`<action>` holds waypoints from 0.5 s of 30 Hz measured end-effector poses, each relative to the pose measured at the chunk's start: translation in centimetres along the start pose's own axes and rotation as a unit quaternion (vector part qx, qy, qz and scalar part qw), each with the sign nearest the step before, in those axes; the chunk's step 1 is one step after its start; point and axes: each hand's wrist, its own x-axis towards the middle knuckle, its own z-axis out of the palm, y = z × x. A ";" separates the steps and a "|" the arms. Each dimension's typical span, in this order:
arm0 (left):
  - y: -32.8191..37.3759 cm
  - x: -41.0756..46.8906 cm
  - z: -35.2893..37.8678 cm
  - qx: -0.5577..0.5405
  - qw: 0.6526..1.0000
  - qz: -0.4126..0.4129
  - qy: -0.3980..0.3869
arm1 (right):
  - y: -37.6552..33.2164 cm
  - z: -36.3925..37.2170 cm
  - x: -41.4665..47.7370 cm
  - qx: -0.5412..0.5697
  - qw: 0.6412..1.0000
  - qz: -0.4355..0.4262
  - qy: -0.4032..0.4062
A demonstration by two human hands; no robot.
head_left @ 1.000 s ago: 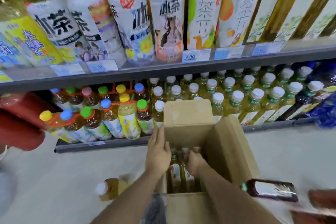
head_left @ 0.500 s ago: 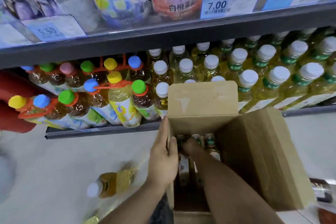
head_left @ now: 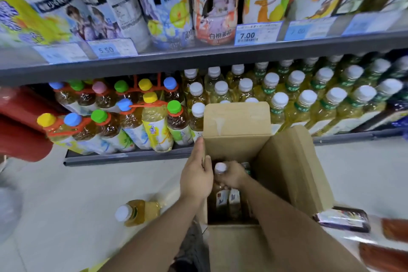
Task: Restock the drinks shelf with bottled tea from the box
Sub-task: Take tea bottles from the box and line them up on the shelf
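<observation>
1. The bottle you are after is inside the box, at its left side, packed among other bottles. Only its white cap and neck show clearly.
2. It stands upright with the cap pointing up at you, so its long axis runs vertical and you see it almost end-on.
3. The fingers of your right hand are clenched round the neck just under the cap.
4. Your left hand grips the box's left wall; the thumb seems hooked over the rim, though blur makes that uncertain.
5. A neck hold is thin. If the bottle drags on its neighbours as it lifts, it could slip or pull the box up, so keep the left hand bracing.
6. The far flap stands up between the box and the shelf. A bottle carried straight forward would likely strike it; lift clear first.
7. The white-capped bottles already crowd the shelf front, and the flap hides any gap. Pushing in blind could topple a row.
8. A loose bottle lies on its side on the floor just left of your arm; a knock would send it rolling.
</observation>
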 end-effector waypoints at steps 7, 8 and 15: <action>1.5 -2.4 -1.6 0.199 0.977 0.069 -0.039 | -2.6 -4.3 -10.1 -0.023 0.990 -0.115 0.082; 2.0 -3.5 -2.1 0.234 0.966 0.096 -0.054 | -3.3 -4.8 -11.3 -0.024 0.988 -0.128 0.087; 7.7 -9.4 -3.5 0.030 0.996 0.068 -0.053 | -9.7 -6.6 -18.9 0.055 0.972 -0.211 0.086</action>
